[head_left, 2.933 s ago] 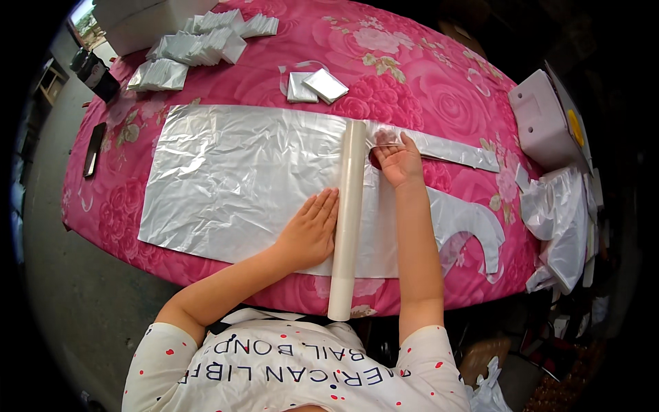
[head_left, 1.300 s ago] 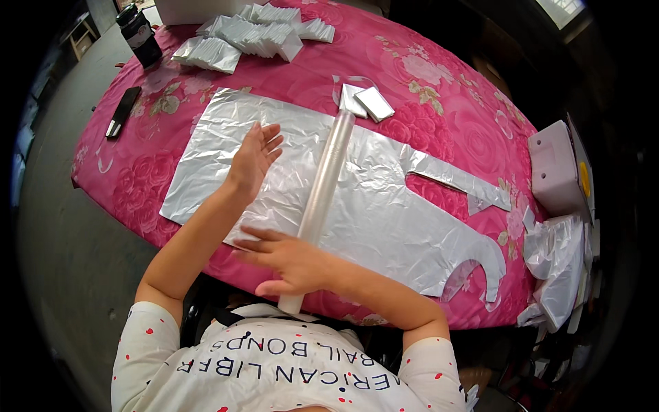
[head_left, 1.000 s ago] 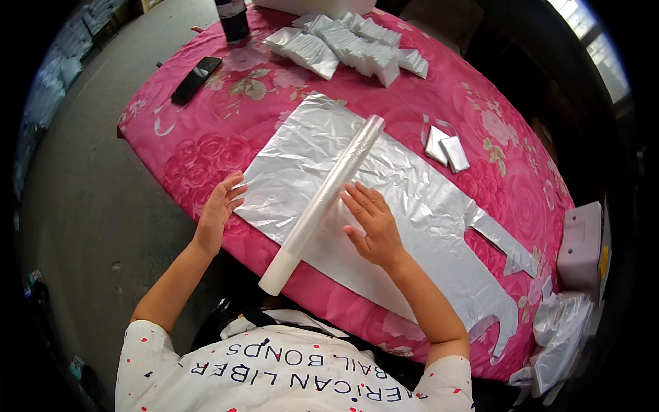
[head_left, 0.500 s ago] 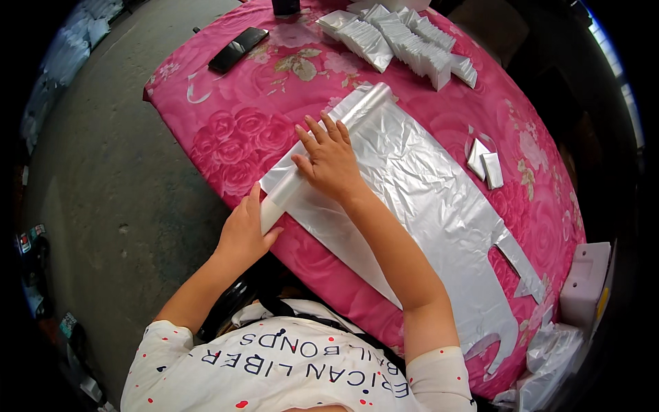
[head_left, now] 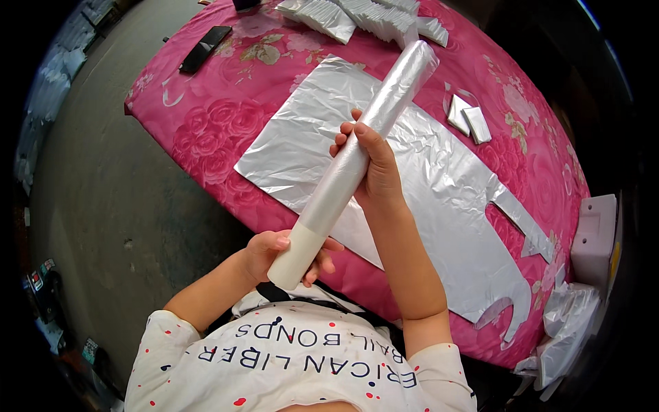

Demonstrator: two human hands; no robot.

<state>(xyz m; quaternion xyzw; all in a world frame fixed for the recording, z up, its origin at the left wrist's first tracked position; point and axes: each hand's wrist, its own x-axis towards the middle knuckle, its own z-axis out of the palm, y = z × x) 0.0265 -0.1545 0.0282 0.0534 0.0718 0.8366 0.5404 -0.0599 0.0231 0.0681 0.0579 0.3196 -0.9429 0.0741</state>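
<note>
A roll of clear plastic film (head_left: 331,189) on a pale core tube slants across the view, lifted above the table. My right hand (head_left: 377,168) wraps round its middle, thumb over the top. At the near end, my left hand (head_left: 263,254) grips the bare pale part of the tube, some fingers showing beyond its right side. Beneath lies a silvery, wrinkled plastic vest bag (head_left: 439,213), flat, its two cut-out handles pointing toward the lower right. The roll hides part of the bag.
Folded white packets (head_left: 381,20) lie in rows at the far side of the pink flowered tablecloth (head_left: 206,137). Two small packets (head_left: 468,122) sit right of the bag. A black phone (head_left: 206,48) rests far left. A pale plastic box (head_left: 593,233) and crumpled clear bags (head_left: 566,316) stand by the right edge.
The roll, lying on the bag with my right palm flat on it, has been picked up and tilted. My right fingers have closed round it. The bag stays spread out.
</note>
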